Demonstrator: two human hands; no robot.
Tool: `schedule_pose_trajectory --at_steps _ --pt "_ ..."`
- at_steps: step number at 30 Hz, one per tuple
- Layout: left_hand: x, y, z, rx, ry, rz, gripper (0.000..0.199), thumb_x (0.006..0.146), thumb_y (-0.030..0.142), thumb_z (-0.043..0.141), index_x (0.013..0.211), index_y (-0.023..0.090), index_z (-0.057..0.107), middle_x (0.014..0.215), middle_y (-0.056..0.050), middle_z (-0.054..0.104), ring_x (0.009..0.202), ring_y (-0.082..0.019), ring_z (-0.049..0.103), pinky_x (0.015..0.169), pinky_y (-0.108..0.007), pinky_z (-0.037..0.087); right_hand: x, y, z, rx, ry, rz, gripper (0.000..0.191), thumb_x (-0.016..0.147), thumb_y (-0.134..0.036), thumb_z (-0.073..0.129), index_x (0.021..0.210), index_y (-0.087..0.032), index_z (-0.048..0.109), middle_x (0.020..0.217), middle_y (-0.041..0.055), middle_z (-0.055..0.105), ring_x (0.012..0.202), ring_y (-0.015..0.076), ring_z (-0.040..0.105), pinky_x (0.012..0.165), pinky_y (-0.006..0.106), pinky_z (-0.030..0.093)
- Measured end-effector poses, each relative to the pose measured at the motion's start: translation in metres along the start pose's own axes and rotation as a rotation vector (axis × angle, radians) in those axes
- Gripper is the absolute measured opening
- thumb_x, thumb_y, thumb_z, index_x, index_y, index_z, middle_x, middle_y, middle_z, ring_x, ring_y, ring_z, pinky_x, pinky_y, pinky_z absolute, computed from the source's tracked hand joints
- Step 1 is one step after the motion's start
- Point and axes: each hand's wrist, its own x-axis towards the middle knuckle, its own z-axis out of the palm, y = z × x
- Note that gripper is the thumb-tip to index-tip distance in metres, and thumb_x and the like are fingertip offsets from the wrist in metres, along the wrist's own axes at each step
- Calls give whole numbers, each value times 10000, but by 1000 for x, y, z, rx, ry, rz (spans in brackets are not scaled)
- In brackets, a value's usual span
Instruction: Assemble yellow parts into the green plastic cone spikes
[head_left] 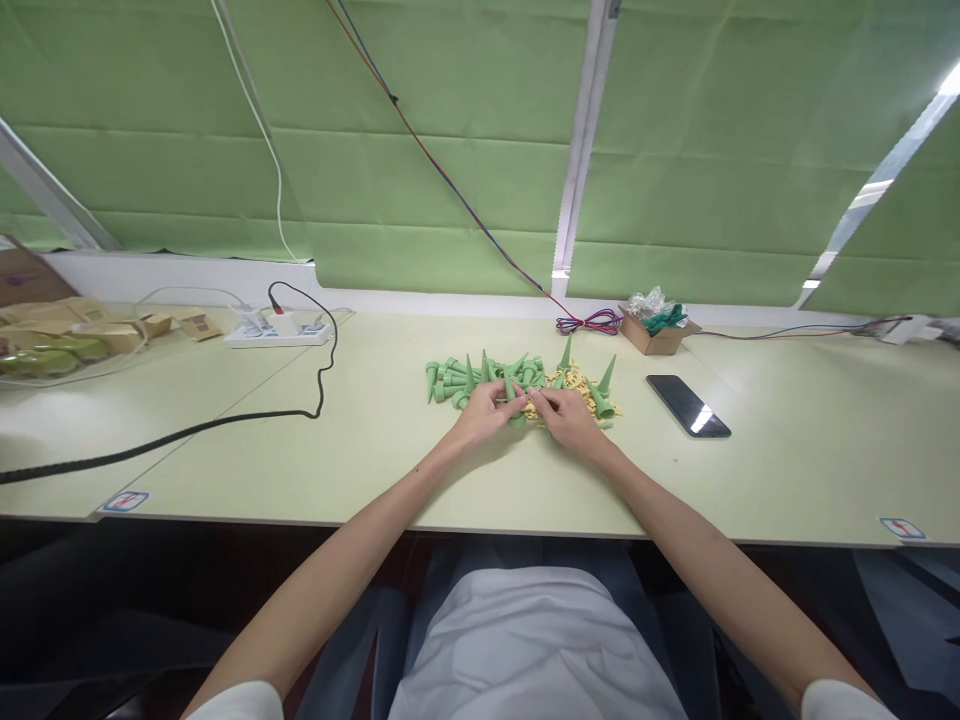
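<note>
Pale surface (495, 490) is carrying a green pile (469, 378), left hand (484, 414) is pinching one cone (510, 388) at its near edge (probably light, stiff, kinda slick, so grab the wide end), right hand (568, 413) is pinching, can't tell what.

Two hands (486, 412); one phone (686, 405); one power strip (255, 342); two table stickers (126, 501). Green cones (431, 378), yellow pieces (576, 379): many, overlapping, uncountable.

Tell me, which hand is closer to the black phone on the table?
The right hand. It is at the yellow pieces, left of the phone and apart from it; the left hand is farther left, at the green cones.
</note>
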Motion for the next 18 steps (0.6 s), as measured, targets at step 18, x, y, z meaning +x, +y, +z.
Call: schedule_pose_trajectory --at_steps 18 --pt "0 4 0 18 61 -33 319 821 472 652 781 157 616 648 -1 506 511 -84 359 473 -245 273 1 0 -1 106 16 32 279 911 -441 557 779 -200 610 706 18 650 599 147 548 577 277 416"
